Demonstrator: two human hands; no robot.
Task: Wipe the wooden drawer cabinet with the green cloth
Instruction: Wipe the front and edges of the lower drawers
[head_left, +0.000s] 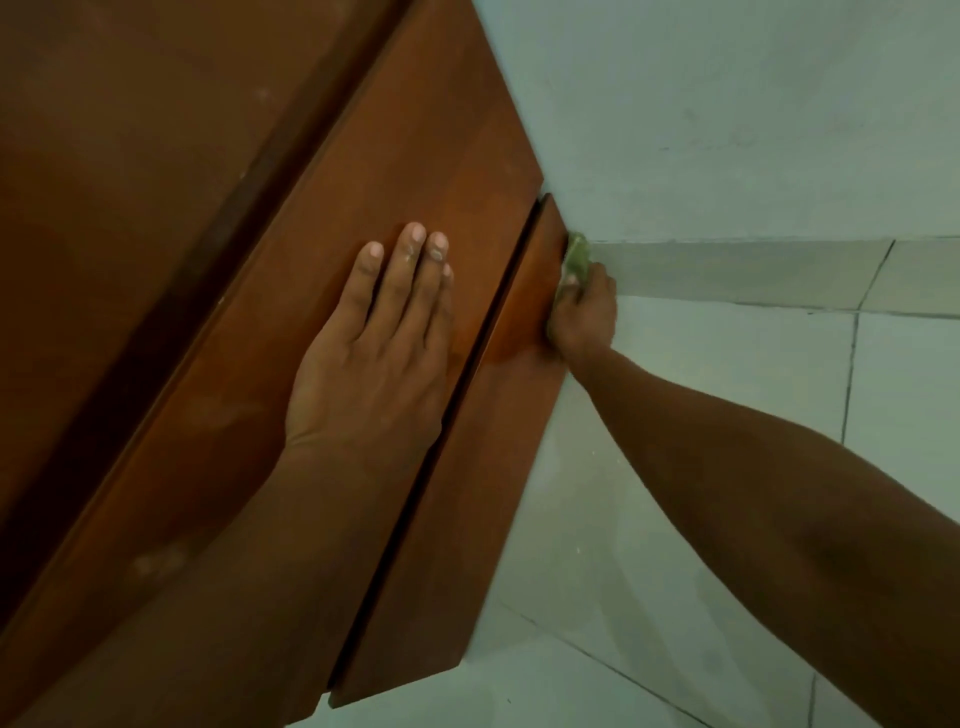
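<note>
I am looking down at a pale, greenish-white wall filling the upper right of my view, its paint showing faint scuffs and marks. A lighter skirting band is running along its base. Below it, a floor of large pale tiles is spreading out, thin dark grout lines crossing it. Dim, cool, even light is lying over everything, casting soft shadows.
</note>
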